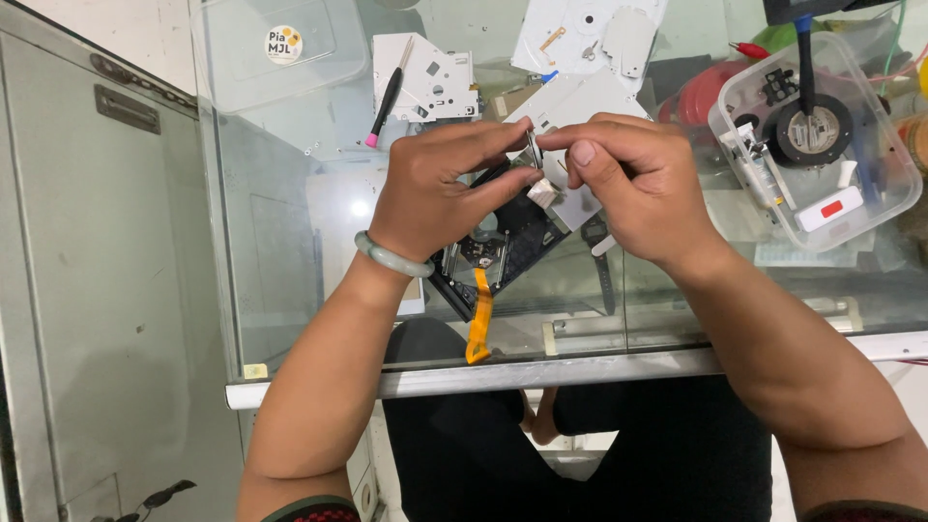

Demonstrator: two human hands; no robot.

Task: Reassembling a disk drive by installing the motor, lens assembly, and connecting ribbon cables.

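Pinched between the fingers of the left hand (435,193) and right hand (628,188), a small thin metal part (534,145) is held above a black drive mechanism (503,242) with an orange ribbon cable (479,324), over the glass desk (290,242).

A clear container (814,135) sits right of the hands, a screwdriver (389,95) behind them.

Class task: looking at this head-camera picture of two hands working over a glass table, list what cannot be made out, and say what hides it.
- Small part pinched between left hand and right hand: too small, covered by fingertips.
- Black drive assembly with orange ribbon cable: upper half hidden under both hands.
- Clear plastic box: contents blurred by its walls.
- White metal plate: cut off by top edge.
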